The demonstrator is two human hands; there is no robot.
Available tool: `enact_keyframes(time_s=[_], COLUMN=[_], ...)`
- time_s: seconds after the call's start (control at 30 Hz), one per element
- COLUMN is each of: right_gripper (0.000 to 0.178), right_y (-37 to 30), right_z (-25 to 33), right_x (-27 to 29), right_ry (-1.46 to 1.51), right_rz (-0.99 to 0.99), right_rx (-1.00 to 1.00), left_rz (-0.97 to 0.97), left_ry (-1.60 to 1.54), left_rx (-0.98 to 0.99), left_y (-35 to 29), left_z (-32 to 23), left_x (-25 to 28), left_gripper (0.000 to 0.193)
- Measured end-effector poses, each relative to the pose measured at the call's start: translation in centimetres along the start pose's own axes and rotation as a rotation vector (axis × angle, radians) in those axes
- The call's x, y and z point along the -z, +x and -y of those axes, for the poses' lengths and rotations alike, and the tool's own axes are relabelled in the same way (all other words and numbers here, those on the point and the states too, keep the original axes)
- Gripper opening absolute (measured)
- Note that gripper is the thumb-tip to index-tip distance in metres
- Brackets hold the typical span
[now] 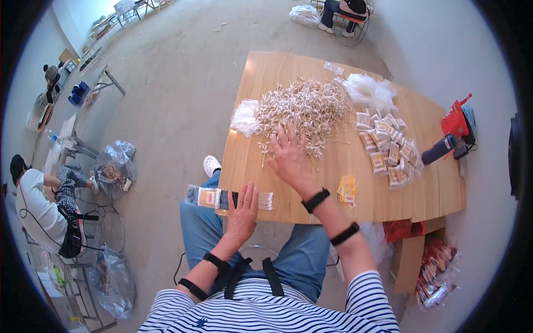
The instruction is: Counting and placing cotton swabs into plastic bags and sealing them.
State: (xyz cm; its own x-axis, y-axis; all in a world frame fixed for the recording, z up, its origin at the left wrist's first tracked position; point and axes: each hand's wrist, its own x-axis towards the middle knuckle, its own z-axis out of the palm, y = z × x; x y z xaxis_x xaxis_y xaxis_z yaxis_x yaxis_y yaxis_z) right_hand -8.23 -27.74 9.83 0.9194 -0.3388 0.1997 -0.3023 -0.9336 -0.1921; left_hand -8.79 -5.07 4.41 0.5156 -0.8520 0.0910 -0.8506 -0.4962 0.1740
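Note:
A large loose heap of cotton swabs point(302, 105) covers the middle of the wooden table point(438, 194). My right hand point(291, 158) reaches over the heap's near edge, palm down, with its fingers spread among the swabs. Close to the table's front edge, my left hand point(242, 216) lies with fingers stretched out flat over a row of aligned swabs point(266, 201). The ends of that row stick out to the right of the fingers. Left of this hand rests a clear plastic bag with a printed card point(209, 197); a dark strip shows between bag and hand.
Filled swab packs point(388, 147) are piled on the right, near a dark blue bottle point(438, 149) and a red pouch point(456, 119). Clear bags point(371, 91) lie behind them. Yellow cards point(347, 190) sit near the front edge. A seated person point(41, 202) is at far left.

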Motion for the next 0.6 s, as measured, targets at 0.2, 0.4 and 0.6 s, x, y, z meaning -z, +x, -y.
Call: enact_keyframes(time_s=[0.2, 0.4, 0.6], right_gripper=[0.069, 0.069, 0.087], right_y=[7.6, 6.1, 2.3], right_z=[-2.9, -4.5, -3.1], right_x=[-1.7, -3.4, -2.3], right_ry=[-0.201, -0.188, -0.199], right_rz=[0.092, 0.106, -0.1], right_rx=[-0.042, -0.06, 0.018], left_rz=[0.022, -0.014, -0.006], left_ry=[-0.001, -0.022, -0.031], left_rx=[-0.007, -0.003, -0.008], left_y=[0.1, 0.4, 0.2], left_z=[-0.5, -0.3, -0.1], left_x=[0.2, -0.4, -0.2], left_gripper=[0.077, 0.071, 0.075])
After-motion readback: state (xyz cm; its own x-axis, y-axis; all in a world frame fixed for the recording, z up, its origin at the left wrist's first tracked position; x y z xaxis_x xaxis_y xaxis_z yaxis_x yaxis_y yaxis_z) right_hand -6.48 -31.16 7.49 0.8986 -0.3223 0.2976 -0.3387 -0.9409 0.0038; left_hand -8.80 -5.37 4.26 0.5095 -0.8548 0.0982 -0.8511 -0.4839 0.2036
